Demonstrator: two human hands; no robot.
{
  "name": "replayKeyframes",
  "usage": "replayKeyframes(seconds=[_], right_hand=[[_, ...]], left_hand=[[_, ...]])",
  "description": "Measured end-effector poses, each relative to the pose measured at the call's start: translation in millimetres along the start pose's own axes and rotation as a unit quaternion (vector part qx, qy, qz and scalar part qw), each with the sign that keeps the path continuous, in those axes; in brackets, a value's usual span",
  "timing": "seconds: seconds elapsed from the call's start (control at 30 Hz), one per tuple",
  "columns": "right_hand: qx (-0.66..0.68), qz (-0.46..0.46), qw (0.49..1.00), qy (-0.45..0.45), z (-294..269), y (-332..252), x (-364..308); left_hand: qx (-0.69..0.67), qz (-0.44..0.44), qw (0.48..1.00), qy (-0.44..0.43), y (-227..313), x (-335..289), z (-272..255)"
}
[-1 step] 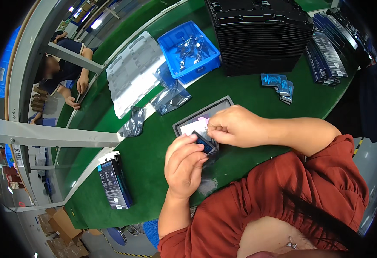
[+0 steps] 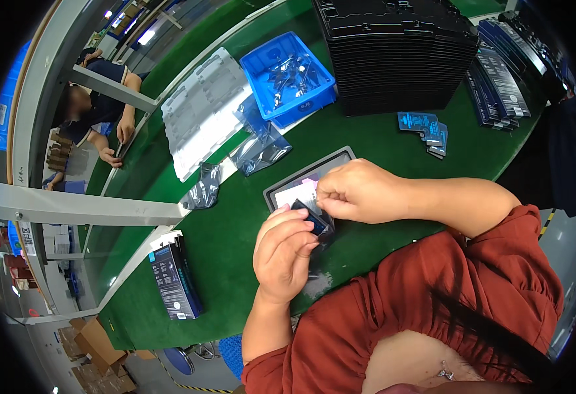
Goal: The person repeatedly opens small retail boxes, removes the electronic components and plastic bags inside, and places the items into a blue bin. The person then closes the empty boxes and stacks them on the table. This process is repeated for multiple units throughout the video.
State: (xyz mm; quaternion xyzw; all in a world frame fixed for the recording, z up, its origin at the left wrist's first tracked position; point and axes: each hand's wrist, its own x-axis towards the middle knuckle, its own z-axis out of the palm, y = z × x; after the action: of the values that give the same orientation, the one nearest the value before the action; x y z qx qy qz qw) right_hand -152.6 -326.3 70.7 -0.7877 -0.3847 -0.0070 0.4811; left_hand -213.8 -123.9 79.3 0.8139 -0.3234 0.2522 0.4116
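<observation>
The head view shows me the two hands working close together above a green table point(image 2: 229, 262). The left hand point(image 2: 283, 255) has its fingers closed around a small dark flat piece point(image 2: 312, 221), and this piece is tilted, just in front of a shallow grey tray point(image 2: 342, 156). The right hand point(image 2: 359, 192) is curled, with its fingertips gathered near the upper end of the piece; I cannot tell what they pinch, because the hand itself hides it. Between the hands and the tray I see a white card point(image 2: 294, 195) with a pink part point(image 2: 311, 181) beside it. Farther away, a blue bin point(image 2: 253, 72) contains small shiny packets point(image 2: 293, 75), and near it lie a pale plastic tray point(image 2: 192, 105) and a shiny dark bag point(image 2: 261, 152). A tall stack of black trays point(image 2: 399, 75) stands to the right of the bin, and some dark blue cards point(image 2: 419, 123) lie in front of it. At the left, a dark printed box point(image 2: 175, 281) rests on the table.
</observation>
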Motion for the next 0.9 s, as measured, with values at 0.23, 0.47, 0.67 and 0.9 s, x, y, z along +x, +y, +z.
replayKeyframes(seconds=[0.23, 0.47, 0.67, 0.9], right_hand=[[-0.033, -0.158, 0.986, 0.035, -1.4, 1.1, 1.1], [-0.062, -0.243, 0.968, -0.03, -8.5, -6.6, -0.4], [0.147, -0.025, 0.989, -0.022, -10.3, -13.1, -5.3], [0.066, 0.097, 0.993, -0.033, 0.3, -21.7, -9.6]], left_hand=[[-0.01, -0.036, 0.999, -0.033, -2.0, 1.1, -4.2], [-0.145, -0.084, 0.986, 0.0, -5.0, -7.9, 2.3], [0.03, 0.024, 0.997, -0.062, 1.7, 0.3, -2.6], [0.139, 0.109, 0.98, -0.089, 15.4, 1.3, 8.1]])
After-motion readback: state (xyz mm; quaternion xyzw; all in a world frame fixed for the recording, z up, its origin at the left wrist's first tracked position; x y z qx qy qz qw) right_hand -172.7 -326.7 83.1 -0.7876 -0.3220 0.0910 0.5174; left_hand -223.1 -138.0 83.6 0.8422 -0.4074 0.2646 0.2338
